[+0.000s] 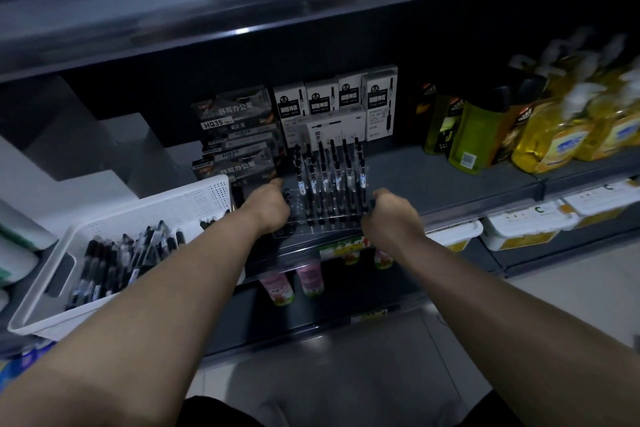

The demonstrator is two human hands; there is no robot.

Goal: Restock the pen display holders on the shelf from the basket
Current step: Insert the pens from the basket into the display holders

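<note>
A clear acrylic pen display holder (320, 224) stands at the front of the dark shelf (450, 184), with several black pens (327, 177) upright in its rear rows and its front holes bare. My left hand (268, 206) grips the holder's left side. My right hand (389, 213) grips its right side, fingers curled round the edge. A white plastic basket (145, 211) sits to the left on the shelf, with several loose black pens (114, 260) lying in it.
Boxes of pens (235, 135) and white refill boxes (337, 104) are stacked behind the holder. Green and yellow bottles (540, 125) stand on the shelf to the right. Pink bottles (294, 281) and tubs (519, 229) sit on lower shelves. An upper shelf (242, 10) overhangs.
</note>
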